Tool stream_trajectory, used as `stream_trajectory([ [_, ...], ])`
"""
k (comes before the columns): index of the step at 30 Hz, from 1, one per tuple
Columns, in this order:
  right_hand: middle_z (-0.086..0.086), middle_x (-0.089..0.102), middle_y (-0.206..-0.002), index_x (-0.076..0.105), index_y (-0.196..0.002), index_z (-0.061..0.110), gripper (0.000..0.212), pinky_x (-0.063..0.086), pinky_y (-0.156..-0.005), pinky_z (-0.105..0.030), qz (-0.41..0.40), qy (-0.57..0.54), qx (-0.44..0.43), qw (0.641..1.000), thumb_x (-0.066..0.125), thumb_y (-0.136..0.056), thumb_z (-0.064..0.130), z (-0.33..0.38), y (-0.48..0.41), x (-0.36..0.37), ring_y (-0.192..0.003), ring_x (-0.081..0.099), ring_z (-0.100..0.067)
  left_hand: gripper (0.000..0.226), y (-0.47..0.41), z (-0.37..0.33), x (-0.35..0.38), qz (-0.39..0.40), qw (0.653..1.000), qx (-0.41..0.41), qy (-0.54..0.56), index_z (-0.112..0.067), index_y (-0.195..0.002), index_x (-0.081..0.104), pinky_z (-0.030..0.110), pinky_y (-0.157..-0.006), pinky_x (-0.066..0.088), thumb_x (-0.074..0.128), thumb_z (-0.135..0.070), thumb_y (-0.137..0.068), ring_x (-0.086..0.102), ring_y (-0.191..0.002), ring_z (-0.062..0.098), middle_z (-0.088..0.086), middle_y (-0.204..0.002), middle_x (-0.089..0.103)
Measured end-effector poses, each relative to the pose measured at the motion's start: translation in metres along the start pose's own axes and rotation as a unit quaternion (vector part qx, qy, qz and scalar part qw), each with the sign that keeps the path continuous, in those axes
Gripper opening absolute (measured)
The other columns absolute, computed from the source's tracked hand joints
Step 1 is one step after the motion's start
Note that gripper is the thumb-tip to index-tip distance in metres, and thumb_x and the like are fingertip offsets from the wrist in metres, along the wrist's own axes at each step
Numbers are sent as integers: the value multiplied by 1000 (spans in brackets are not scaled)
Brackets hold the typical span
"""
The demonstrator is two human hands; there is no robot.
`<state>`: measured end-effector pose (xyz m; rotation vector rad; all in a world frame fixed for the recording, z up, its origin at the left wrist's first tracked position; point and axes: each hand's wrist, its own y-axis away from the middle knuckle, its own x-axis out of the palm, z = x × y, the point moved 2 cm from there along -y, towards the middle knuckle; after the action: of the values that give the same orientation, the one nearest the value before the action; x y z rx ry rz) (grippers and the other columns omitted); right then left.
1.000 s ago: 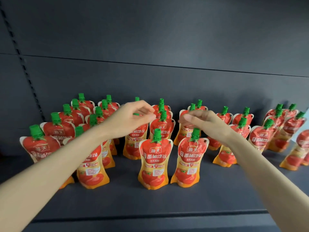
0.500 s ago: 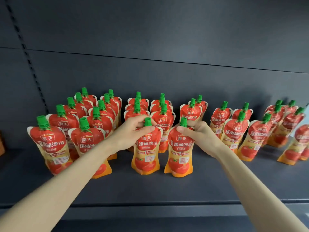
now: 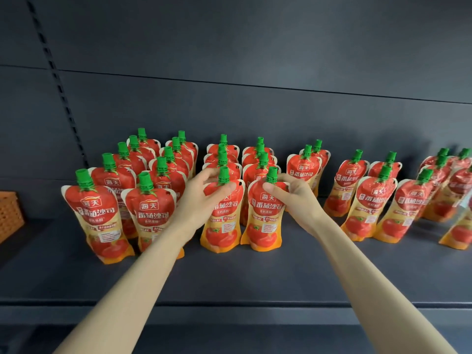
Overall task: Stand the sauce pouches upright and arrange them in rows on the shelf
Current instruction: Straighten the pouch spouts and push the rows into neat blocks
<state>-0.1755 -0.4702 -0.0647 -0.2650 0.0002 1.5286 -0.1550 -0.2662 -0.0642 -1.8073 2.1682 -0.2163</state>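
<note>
About thirty sauce pouches (image 3: 101, 208), far-right ones uncountable, one left hand (image 3: 201, 199), one right hand (image 3: 293, 198), one orange basket (image 3: 10, 215)

Your left hand (image 3: 201, 198) grips the left pouch (image 3: 222, 226) and your right hand (image 3: 293, 198) the right pouch (image 3: 264, 226) near their tops, upright side by side at 12 o'clock on the dark shelf (image 3: 255, 277); packed rows (image 3: 153, 175) stand at 10 o'clock, an orange crate (image 3: 10, 215) at 9.

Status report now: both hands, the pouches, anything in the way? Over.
Left hand pinches left front pouch by its neck; right hand pinches right front pouch likewise. Both upright on shelf, side by side. No obstacle visible.
</note>
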Motion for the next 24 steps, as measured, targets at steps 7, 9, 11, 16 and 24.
stream_trajectory([
  [7,-1,70,-110,61,-116,15,37,54,-90,-41,-32,-69,32,997,69,-80,23,-34,16,10,-100,68,-17,31,34,43,16,-105,986,-73,109,-33,-99,59,17,-70,51,76,-20,-75,66,-89,1,-13,-98,68],
  [9,0,70,-108,62,-112,18,29,55,-87,-39,-42,-78,28,996,67,-83,19,-40,18,13,-99,68,-16,29,35,45,15,-111,985,-64,119,-34,-95,59,14,-66,51,74,-16,-77,66,-86,-2,-14,-95,68],
  [11,1,71,-106,62,-107,22,24,55,-84,-36,-56,-84,19,995,66,-84,18,-41,17,16,-97,69,-16,29,34,46,15,-106,985,-53,129,-33,-94,60,12,-63,51,72,-13,-79,66,-84,-4,-14,-93,69],
  [16,9,71,-100,62,-100,28,19,56,-73,-24,-64,-88,0,994,64,-85,18,-38,14,22,-92,69,-11,27,26,47,16,-100,987,-38,122,-33,-95,59,10,-63,50,69,-13,-82,65,-85,-7,-16,-95,68],
  [24,8,71,-101,62,-100,29,19,56,-75,-26,-59,-96,-2,994,64,-85,18,-38,14,24,-93,69,-12,28,24,56,17,-85,991,-25,99,-33,-104,56,11,-72,51,66,-17,-85,63,-94,-7,-15,-103,65],
])
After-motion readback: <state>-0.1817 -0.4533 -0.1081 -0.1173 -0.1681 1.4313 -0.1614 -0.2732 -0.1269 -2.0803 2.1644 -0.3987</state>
